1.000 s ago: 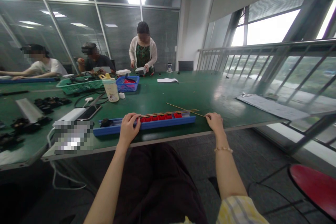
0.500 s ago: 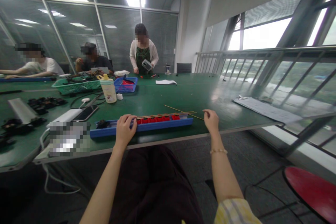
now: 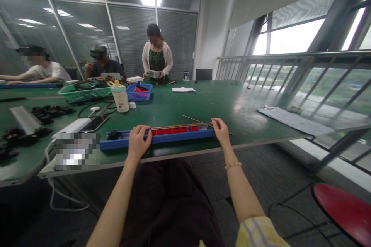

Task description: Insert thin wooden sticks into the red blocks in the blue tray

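Right hand [image 3: 220, 132], shifted inward from bare table to the right end of a long blue plastic tray [image 3: 179, 135]; fingertips [image 3: 216, 122] together at thin wooden sticks [image 3: 179, 126], touching, firmness of hold impossible to tell. Left hand [image 3: 139, 142], much as before, fingers curled over the tray's near wall beside the sticks, clamp or light rest impossible to tell. Inside the tray, a row of red plastic parts [image 3: 174, 129] beneath the sticks; at the left end, a dark lump [image 3: 113, 135]. One further stick [image 3: 197, 120] slanting across the tray's right end. Tray near the edge of a green workbench [image 3: 232, 112]. Farther along, a white bottle with yellow cap [image 3: 119, 99], a blue basket [image 3: 138, 93], a green basket [image 3: 84, 95], a phone [image 3: 95, 123]; across the bench, a standing person [image 3: 157, 60] holding a white box [image 3: 152, 73]
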`<state>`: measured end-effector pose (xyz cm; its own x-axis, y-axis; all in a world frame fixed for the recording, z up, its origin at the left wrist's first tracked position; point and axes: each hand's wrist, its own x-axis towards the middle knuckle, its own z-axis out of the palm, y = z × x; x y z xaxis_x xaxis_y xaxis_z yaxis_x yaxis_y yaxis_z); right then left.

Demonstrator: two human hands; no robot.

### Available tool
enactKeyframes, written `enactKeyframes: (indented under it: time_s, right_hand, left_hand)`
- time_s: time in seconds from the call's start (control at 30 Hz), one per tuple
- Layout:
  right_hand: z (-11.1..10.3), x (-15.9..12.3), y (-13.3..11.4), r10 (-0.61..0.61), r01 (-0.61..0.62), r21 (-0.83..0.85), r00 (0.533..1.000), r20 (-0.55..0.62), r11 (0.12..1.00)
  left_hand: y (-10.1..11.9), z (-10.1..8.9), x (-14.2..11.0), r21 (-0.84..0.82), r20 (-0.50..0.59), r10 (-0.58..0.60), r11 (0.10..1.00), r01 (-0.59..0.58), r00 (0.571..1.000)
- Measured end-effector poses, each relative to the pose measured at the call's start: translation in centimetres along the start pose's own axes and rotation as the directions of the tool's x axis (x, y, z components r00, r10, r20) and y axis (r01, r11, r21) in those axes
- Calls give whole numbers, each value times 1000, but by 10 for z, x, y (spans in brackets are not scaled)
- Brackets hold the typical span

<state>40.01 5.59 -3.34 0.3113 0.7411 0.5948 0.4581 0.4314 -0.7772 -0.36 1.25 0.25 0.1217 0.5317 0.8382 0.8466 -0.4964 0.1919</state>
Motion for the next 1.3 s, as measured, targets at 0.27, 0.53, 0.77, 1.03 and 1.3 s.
enactKeyframes:
  time_s: [0.27,0.53,0.77,1.03,1.3]
  right_hand:
    - [1,4,9,21,-39,178,994,103,983]
    - [1,6,15,149,-181,352,982,115,919]
    - [4,7,20,212,-235,396,972,101,888]
    - [4,9,26,229,-226,437,972,47,870]
    - [3,8,26,293,-251,428,955,-33,868]
  left_hand:
    - [-1,0,0,0,21,3,1000,-3,1000]
    - [0,-2,-1,2,-50,31,1000,-31,998]
    - [-1,-1,1,-5,-56,84,996,-84,995]
    - [0,-2,1,-15,-60,80,997,-81,995]
    - [-2,-1,0,-18,-69,84,996,-86,994]
